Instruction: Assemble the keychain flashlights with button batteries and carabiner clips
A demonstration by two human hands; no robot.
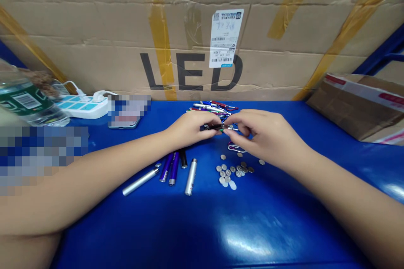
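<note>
My left hand (194,128) is closed around a small dark flashlight (215,127), held crosswise over the table. At its right end my right hand (259,130) pinches with thumb and fingers, where a bit of silver metal shows; the exact contact is partly hidden. Behind both hands lies a pile of slim coloured flashlights (210,107) with clips. A carabiner (236,147) rests below my right fingers. Nearer to me are a silver tube (191,177), another silver tube (140,182), two blue tubes (173,170) and a black tube (183,159). Several button cells (227,172) are scattered to their right.
The blue table (202,227) runs up to a large cardboard box (110,42) marked LED. At left stand a plastic bottle (28,101), a white power strip (83,107) and a phone (129,111), partly blurred. A smaller carton (356,107) sits at right.
</note>
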